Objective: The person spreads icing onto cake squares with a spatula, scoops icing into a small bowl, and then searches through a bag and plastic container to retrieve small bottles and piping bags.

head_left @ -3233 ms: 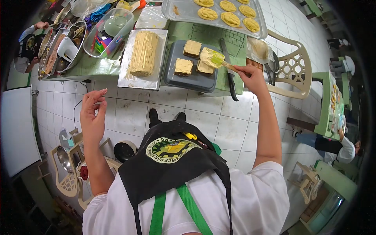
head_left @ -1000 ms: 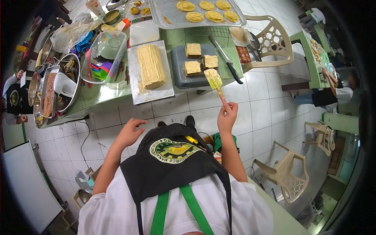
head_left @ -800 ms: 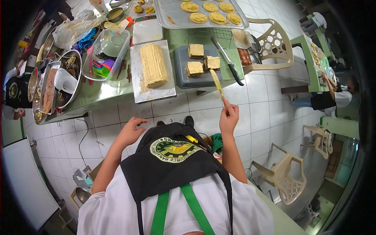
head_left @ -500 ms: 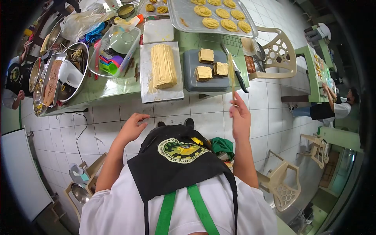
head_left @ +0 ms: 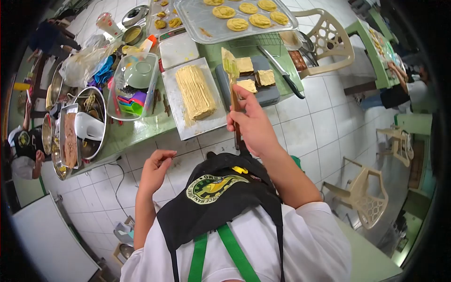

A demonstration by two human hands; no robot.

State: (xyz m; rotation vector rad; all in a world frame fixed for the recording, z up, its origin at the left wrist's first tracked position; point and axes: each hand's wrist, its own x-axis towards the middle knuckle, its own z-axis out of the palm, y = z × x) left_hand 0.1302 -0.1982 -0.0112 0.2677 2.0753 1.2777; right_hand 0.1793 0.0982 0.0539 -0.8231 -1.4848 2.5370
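Note:
My right hand grips the wooden handle of a spatula, whose greenish-yellow blade is smeared with cream and points up, away from me. Behind the blade, cream-topped cake squares sit on a grey upturned pan. Left of the spatula, a log-shaped cake covered in ridged tan frosting lies on a rectangular board. In front of the table edge hangs my left hand, holding nothing, with its fingers loosely bent and apart from the thumb.
A tray of piped cookies stands at the back beside a knife. Further left are a kitchen scale, a clear plastic bin with measuring cups and a steel basin holding a mixer. Other people are at both sides.
My right hand has swung left with the spatula, from beside the knife to in front of the cake squares. The view has turned, and my left hand stays near the table edge.

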